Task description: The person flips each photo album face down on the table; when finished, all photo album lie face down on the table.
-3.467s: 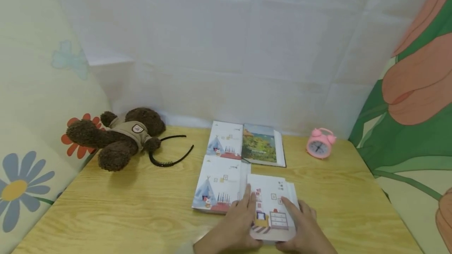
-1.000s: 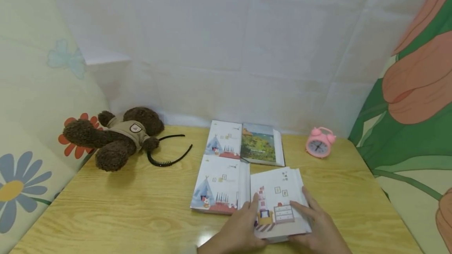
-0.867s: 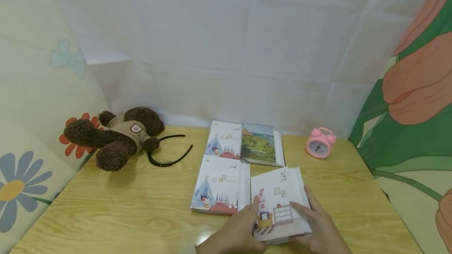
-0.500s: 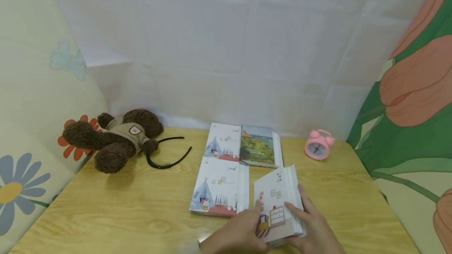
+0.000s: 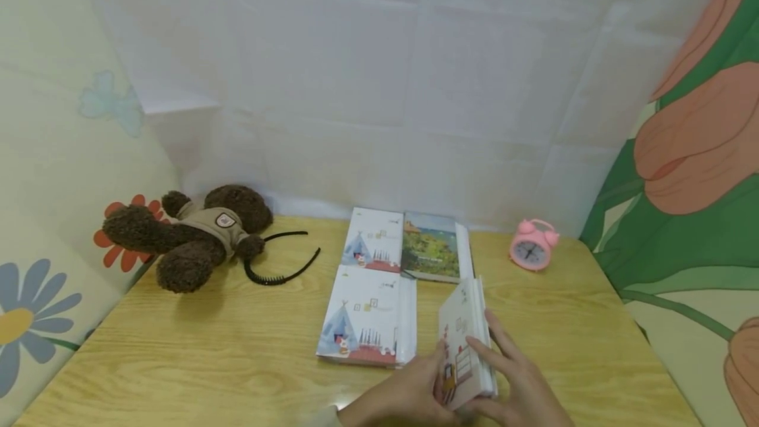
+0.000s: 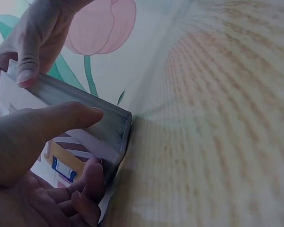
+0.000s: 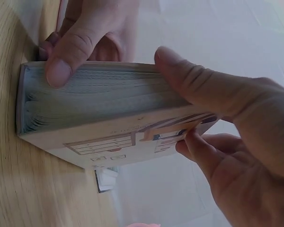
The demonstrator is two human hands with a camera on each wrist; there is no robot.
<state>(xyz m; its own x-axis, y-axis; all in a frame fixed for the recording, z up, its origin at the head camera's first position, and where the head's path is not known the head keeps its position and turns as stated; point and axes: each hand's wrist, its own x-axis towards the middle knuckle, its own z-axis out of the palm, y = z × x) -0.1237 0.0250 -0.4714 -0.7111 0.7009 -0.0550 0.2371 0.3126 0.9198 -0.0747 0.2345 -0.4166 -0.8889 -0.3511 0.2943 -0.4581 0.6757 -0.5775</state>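
A thick white photo album (image 5: 458, 354) with a drawn chest of drawers on its cover stands tilted on one edge near the front of the table. My left hand (image 5: 415, 387) grips it from the left, and my right hand (image 5: 518, 374) holds its right side. In the right wrist view, both thumbs lie on the page edges of the album (image 7: 94, 101). The left wrist view shows the corner of the album (image 6: 111, 123) close to the wood, my left thumb across its edge. To its left lies a similar album (image 5: 362, 308) with a tent picture.
Behind are another tent-cover album (image 5: 372, 239) and a landscape-cover album (image 5: 431, 246), side by side. A pink alarm clock (image 5: 532, 248) stands at the back right. On the left lie a brown teddy bear (image 5: 204, 226) and a black headband (image 5: 279, 278). White cloth (image 5: 332, 84) hangs behind the table.
The album in my hands has turned from lying nearly flat, cover up, to standing steeply on edge, with its page edges facing right. Both hands have turned with it. The other things keep their places.
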